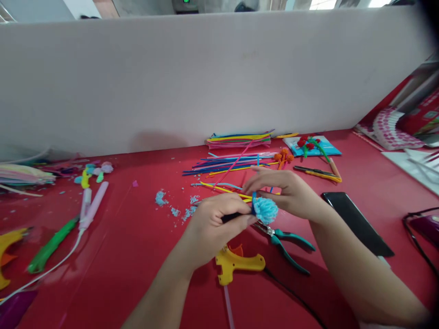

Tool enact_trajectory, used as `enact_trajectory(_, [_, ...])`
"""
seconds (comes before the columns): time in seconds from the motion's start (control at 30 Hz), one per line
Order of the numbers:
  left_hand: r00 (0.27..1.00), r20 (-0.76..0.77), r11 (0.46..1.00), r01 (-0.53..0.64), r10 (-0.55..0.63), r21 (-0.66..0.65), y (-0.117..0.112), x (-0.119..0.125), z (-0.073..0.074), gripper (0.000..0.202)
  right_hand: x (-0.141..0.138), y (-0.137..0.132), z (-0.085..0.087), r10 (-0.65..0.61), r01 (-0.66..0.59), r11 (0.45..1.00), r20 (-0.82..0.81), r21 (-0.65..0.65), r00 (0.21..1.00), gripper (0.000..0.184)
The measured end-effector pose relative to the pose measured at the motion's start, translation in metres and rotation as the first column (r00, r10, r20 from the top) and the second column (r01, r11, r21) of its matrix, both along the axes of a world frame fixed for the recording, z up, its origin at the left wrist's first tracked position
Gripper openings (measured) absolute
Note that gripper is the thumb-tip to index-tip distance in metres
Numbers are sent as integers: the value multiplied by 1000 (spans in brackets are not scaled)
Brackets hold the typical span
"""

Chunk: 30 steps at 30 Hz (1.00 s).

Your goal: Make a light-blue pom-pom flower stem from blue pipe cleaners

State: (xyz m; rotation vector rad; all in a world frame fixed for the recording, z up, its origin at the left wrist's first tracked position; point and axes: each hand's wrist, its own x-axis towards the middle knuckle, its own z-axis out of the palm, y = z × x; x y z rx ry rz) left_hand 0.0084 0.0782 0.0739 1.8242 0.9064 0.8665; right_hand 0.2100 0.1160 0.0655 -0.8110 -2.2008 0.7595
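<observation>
My left hand (214, 224) is closed round a dark stem that carries a fluffy light blue pipe-cleaner flower (265, 210). My right hand (284, 189) hovers just behind the flower, its fingers curled and pinching a blue pipe cleaner (254, 197) at the flower's base. Both hands are above the red table (137, 256), near the middle. A yellow glue gun (235, 264) lies directly under my left hand, and teal-handled pliers (288, 244) lie under my right wrist.
Loose coloured pipe cleaners (233, 164) and a stacked bundle (240, 138) lie behind the hands. Light blue fluff scraps (174, 205), a black phone (356, 223), a cutter (317, 173), red pipe-cleaner flowers (308, 144), a green tool (51, 246) and a white partition wall (206, 77) surround them.
</observation>
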Motion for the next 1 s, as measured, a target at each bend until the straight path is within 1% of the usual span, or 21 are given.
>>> enact_trajectory(0.1, [978,111,984,-174,176,-28,2,-1,-3,7,-10,-3,-5,23,-24,993,-5,-116,1000,10])
enact_trajectory(0.13, [964,129,972,-227,232,-53,3,-2,-4,8,-14,-5,-7,8,-9,990,-8,-142,1000,10])
enact_trajectory(0.2, [937,138,945,-305,320,-116,7,-5,-8,8,-20,-8,-10,-62,59,986,-16,-157,998,14])
enact_trajectory(0.27, [911,133,916,-368,390,-160,11,-8,-11,10,-27,-12,-12,-162,162,977,11,-135,987,16])
enact_trajectory(0.33, [888,134,893,-417,440,-172,14,-10,-14,15,-32,-15,-14,-254,259,962,55,-92,966,11])
enact_trajectory(0.4, [876,134,881,-438,463,-178,16,-11,-15,18,-38,-17,-16,-309,313,948,58,-60,949,12])
enact_trajectory(0.5, [870,115,872,-455,479,-181,17,-10,-15,17,-44,-18,-20,-341,342,940,10,-17,940,14])
enact_trajectory(0.57, [863,76,862,-488,500,-137,17,-9,-16,16,-46,-19,-22,-359,358,932,6,50,933,15])
enact_trajectory(0.6, [857,45,857,-508,513,-88,17,-8,-17,16,-48,-20,-23,-380,377,921,20,102,925,16])
enact_trajectory(0.63, [848,12,848,-530,531,-17,17,-7,-18,15,-49,-22,-24,-405,394,905,44,161,913,17])
enact_trajectory(0.7, [821,-57,816,-552,567,173,16,-4,-20,14,-51,-27,-24,-463,413,861,121,297,878,19])
enact_trajectory(0.77, [795,-133,775,-516,592,366,15,-3,-23,17,-52,-33,-23,-508,385,813,211,436,835,20])
enact_trajectory(0.83, [773,-236,757,-426,589,495,15,-2,-25,21,-52,-38,-20,-535,327,775,285,541,795,19])
enact_trajectory(0.9, [745,-357,765,-307,563,566,14,-2,-26,23,-50,-42,-15,-546,261,752,350,605,761,17])
enact_trajectory(0.93, [733,-416,776,-237,538,585,14,-2,-25,23,-48,-43,-12,-542,225,752,386,620,746,16])
enact_trajectory(1.0, [713,-513,793,-98,477,602,13,-3,-24,23,-43,-43,-5,-508,144,769,460,623,728,16])
